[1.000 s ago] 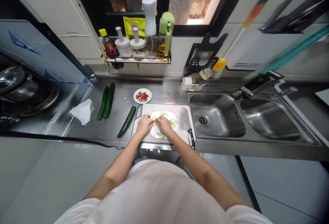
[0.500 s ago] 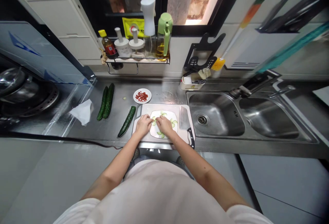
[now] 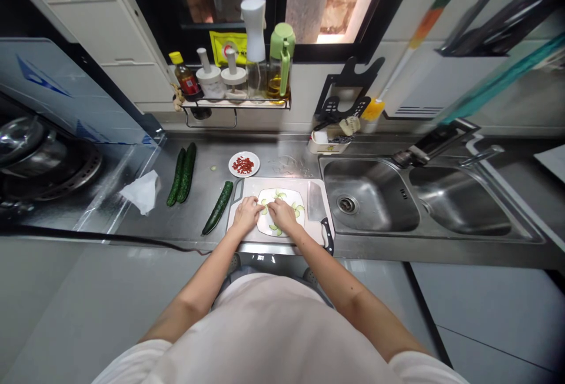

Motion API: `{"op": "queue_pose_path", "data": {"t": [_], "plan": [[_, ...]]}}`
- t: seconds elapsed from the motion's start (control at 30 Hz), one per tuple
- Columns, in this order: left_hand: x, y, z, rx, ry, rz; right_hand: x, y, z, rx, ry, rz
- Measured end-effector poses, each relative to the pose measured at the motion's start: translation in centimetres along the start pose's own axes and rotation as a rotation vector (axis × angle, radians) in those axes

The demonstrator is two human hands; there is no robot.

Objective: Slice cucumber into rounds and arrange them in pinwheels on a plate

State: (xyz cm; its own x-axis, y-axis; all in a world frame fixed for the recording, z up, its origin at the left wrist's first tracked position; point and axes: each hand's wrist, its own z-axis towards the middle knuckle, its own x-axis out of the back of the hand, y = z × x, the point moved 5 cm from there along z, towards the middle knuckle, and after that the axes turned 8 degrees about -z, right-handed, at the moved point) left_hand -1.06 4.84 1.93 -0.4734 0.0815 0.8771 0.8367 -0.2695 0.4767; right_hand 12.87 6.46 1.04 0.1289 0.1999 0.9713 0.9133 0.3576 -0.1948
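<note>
A white plate (image 3: 289, 194) lies on a light cutting board (image 3: 249, 187), with small groups of thin cucumber slices (image 3: 298, 210) around its rim. My left hand (image 3: 247, 214) is at the plate's left edge, its fingers closed on a cucumber slice (image 3: 263, 203) there. Just to the right, my right hand (image 3: 282, 214) reaches over the plate, fingertips pinched at the same group of slices. The fingers partly cover these slices. On the board's right side rests a cleaver (image 3: 315, 201) with a black handle.
A whole cucumber (image 3: 218, 207) lies left of the board, and two more cucumbers (image 3: 182, 173) lie further left near a white cloth (image 3: 141, 192). Behind the board sits a small plate (image 3: 256, 157) of chopped red pieces. A double sink (image 3: 375, 196) is at right, a condiment rack (image 3: 238, 103) above.
Both hands stay at the left group of cucumber slices, with only slight finger movement. The view has shifted very slightly; everything else looks the same.
</note>
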Motion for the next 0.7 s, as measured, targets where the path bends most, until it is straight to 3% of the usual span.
{"op": "queue_pose_path", "data": {"t": [0.53, 0.7], "plan": [[-0.42, 0.12, 0.15, -0.014, 0.041, -0.029, 0.34, 0.52, 0.14, -0.04, -0.018, -0.022], [-0.28, -0.39, 0.05, 0.021, 0.148, -0.118, 0.94, 0.5, -0.48, -0.036, 0.054, 0.033]]}}
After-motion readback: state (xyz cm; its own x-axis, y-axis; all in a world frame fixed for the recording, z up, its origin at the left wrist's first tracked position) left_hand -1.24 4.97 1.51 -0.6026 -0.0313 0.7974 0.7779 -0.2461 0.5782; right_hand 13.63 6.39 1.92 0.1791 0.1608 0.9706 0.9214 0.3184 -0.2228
